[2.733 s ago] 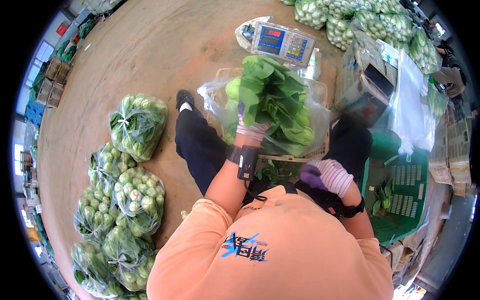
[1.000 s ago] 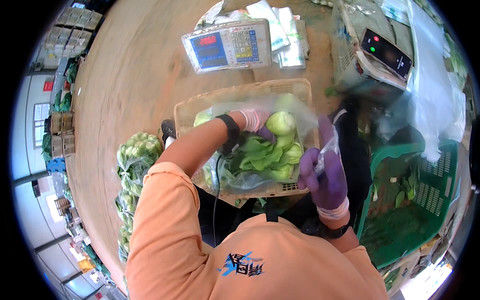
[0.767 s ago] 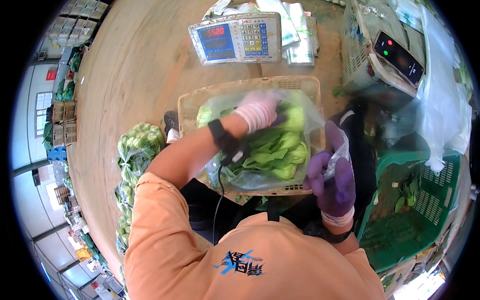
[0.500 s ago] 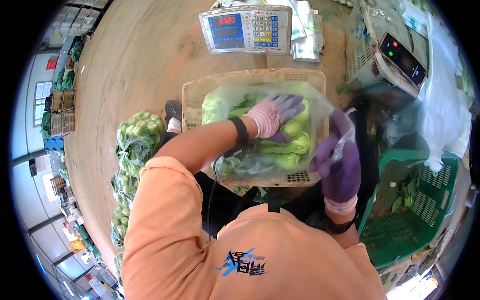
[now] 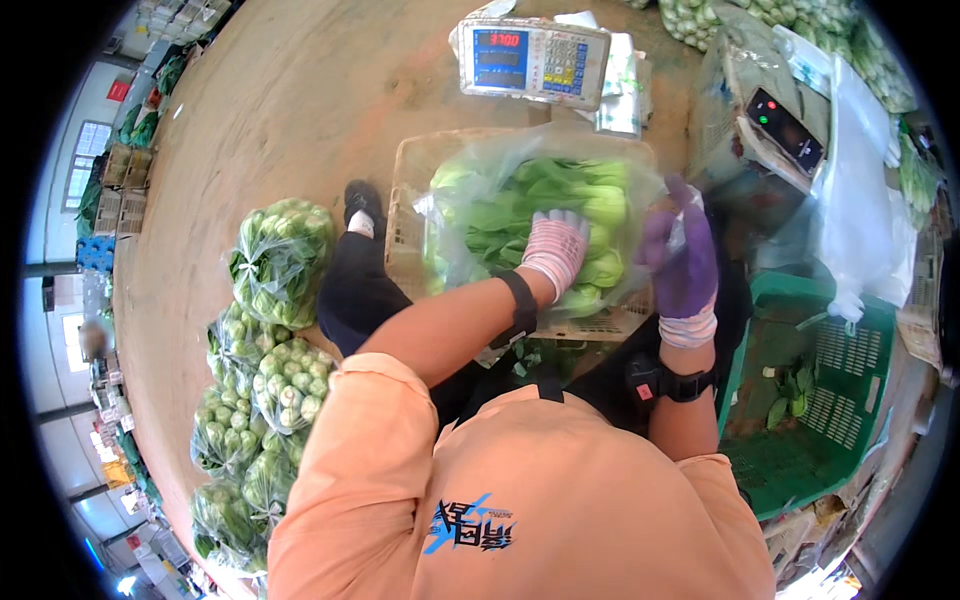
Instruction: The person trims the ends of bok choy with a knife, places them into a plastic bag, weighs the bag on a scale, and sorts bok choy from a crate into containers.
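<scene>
Bok choy (image 5: 605,205) lies in a plastic bag (image 5: 440,215) inside a crate (image 5: 404,235), vegetable bags (image 5: 283,265) to its left, basket (image 5: 790,470) to its right, scale display (image 5: 535,62) behind.

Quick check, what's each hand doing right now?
Left hand: on the leafy greens in the bag; whether it grips any cannot be told.
Right hand: closed, holding the edge of the clear plastic bag.

Two hands (image 5: 557,248) (image 5: 685,262), one scale (image 5: 535,62), one phone (image 5: 785,130), one green crate (image 5: 775,475).
</scene>
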`<move>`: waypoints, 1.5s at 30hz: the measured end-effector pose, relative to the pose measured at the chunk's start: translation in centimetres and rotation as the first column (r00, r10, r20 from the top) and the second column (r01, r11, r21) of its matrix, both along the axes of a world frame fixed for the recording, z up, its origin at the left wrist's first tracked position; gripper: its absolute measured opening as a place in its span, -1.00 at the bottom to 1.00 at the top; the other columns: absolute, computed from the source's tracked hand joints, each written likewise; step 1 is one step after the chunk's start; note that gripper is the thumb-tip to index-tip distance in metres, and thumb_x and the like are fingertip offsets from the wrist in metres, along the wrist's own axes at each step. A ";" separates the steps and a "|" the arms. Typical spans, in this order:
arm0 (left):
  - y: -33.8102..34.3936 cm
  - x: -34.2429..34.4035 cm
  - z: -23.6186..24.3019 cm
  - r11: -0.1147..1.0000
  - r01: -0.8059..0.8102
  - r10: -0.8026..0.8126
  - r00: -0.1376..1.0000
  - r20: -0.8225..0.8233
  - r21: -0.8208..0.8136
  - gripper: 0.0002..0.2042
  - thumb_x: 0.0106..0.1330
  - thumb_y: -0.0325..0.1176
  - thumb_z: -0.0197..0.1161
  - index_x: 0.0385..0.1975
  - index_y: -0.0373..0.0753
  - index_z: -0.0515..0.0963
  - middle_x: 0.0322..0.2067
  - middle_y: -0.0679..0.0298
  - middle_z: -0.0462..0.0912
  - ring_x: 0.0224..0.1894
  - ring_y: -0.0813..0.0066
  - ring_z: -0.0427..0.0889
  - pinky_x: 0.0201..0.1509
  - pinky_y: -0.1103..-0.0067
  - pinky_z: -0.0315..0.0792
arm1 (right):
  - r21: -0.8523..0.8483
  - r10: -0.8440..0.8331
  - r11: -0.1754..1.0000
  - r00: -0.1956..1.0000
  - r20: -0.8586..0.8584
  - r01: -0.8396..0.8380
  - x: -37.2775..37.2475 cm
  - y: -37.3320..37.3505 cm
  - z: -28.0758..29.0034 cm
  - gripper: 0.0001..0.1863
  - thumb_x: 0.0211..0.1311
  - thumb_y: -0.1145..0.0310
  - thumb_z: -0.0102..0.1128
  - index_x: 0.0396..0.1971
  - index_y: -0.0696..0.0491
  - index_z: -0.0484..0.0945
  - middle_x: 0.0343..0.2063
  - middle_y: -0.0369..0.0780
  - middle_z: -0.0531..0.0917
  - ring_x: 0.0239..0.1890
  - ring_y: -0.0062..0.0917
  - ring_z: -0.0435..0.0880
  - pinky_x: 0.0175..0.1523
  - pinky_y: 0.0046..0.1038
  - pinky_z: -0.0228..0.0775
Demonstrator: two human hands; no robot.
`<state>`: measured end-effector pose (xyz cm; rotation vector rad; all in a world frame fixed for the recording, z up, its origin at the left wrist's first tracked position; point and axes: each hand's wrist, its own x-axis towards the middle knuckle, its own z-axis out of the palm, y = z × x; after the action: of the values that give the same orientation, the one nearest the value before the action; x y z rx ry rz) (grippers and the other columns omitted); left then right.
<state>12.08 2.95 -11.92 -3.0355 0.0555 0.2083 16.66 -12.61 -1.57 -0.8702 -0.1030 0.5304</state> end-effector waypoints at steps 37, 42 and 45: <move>2.1 -7.1 14.8 0.299 0.438 0.662 0.545 0.515 -0.848 -0.89 0.03 -0.41 0.16 -0.51 -0.33 0.49 -0.58 0.24 0.56 -0.55 0.45 0.52 -0.40 0.60 0.41 | -0.298 0.419 0.904 0.500 0.758 -0.305 -7.2 3.5 7.9 -0.36 0.16 0.33 0.10 0.21 0.17 0.11 0.02 -0.12 0.37 0.03 -0.40 0.36 0.14 -0.41 0.20; 5.9 -7.8 15.9 0.389 0.326 0.819 0.306 0.485 -0.862 -0.68 0.22 -0.11 0.06 -0.46 -0.31 0.39 -0.53 0.28 0.44 -0.45 0.53 0.42 -0.34 0.61 0.32 | -0.346 0.708 0.643 0.360 0.607 -0.683 -2.5 3.5 10.2 -0.39 0.30 0.24 0.00 0.26 0.15 0.06 0.18 -0.12 0.30 0.18 -0.46 0.30 0.25 -0.44 0.12; 6.1 -7.6 15.0 0.407 0.306 0.774 0.385 0.502 -0.861 -0.67 0.23 -0.10 0.05 -0.45 -0.31 0.39 -0.51 0.28 0.44 -0.45 0.52 0.42 -0.31 0.59 0.33 | -0.439 0.771 0.566 0.259 0.582 -0.697 0.6 2.4 10.2 -0.47 0.30 0.25 0.01 0.20 0.13 0.17 0.16 -0.16 0.34 0.16 -0.50 0.33 0.21 -0.45 0.17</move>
<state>4.46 9.07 3.07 -3.3946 -0.7443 -2.2679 17.23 -10.23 8.60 -1.0662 -1.3445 1.0553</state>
